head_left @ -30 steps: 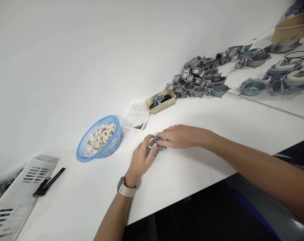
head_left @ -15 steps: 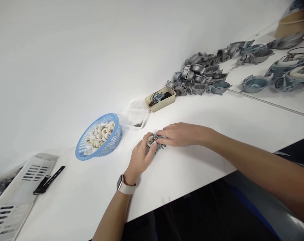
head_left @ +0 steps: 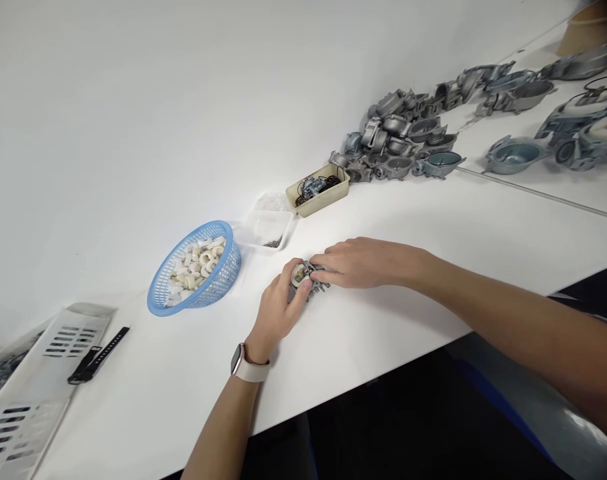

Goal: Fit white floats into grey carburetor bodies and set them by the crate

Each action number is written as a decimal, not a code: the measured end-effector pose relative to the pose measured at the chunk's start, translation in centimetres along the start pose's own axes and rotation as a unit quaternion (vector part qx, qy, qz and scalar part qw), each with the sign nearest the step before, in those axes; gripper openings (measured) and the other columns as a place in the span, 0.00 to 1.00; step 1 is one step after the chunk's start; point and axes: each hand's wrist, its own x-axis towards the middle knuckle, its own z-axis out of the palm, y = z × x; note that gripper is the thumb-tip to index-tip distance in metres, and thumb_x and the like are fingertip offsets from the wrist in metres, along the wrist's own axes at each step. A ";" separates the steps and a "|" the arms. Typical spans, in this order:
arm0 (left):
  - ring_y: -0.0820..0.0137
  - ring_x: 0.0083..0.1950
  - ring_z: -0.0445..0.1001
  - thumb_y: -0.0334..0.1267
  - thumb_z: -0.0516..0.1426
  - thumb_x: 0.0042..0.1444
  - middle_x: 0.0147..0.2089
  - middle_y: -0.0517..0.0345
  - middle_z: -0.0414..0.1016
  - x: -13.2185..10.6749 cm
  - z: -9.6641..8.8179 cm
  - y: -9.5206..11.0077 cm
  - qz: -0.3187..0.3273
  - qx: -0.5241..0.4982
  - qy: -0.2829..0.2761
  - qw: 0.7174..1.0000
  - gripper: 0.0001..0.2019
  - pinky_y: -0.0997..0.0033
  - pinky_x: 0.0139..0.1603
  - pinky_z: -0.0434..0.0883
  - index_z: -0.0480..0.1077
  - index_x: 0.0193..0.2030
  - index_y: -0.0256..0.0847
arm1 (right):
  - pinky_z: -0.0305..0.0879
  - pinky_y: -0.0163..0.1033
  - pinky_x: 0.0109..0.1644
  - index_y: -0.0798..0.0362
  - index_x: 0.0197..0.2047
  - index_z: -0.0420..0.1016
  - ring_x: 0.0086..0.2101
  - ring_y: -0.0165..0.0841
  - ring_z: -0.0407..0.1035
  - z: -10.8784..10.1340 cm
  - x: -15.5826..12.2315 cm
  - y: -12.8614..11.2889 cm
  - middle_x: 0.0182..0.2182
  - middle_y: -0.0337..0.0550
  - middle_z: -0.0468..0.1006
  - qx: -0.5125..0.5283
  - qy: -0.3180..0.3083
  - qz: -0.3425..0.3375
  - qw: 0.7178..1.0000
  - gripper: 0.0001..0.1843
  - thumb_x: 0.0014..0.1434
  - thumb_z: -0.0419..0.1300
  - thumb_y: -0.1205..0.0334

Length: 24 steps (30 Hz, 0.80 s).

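Observation:
A small grey metal carburetor body [head_left: 322,286] with a white plastic float [head_left: 297,275] rests on the white table between my hands. My left hand [head_left: 274,308] closes round its left side, thumb in front and fingers behind. From the right, my right hand [head_left: 366,262] presses its thumb and fingertips on the carburetor near the float's brass-coloured middle. Whether those right fingertips also hold some small part is hidden. Behind my hands lies a white tray [head_left: 256,235] with small dark pins at one end.
A blue basket [head_left: 228,267] of white floats stands at left, near a black watch strap [head_left: 101,357] and a white slotted crate [head_left: 48,393]. Further back are a cream bin [head_left: 326,200] of carburetor parts and piled grey metal bowls [head_left: 396,147].
The camera view has shifted slightly, so everything sits a little higher in the picture. Both hands keep their places on the carburetor, with barely any finger movement.

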 end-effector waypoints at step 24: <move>0.62 0.45 0.76 0.50 0.47 0.70 0.48 0.53 0.78 -0.3 -0.2 0.5 -0.002 -0.001 0.007 1.000 0.21 0.65 0.44 0.70 0.59 0.65 0.46 | 0.56 0.39 0.36 0.50 0.45 0.75 0.36 0.39 0.71 -0.7 0.6 0.4 0.38 0.46 0.78 0.036 0.020 -0.040 0.998 0.19 0.68 0.49 0.48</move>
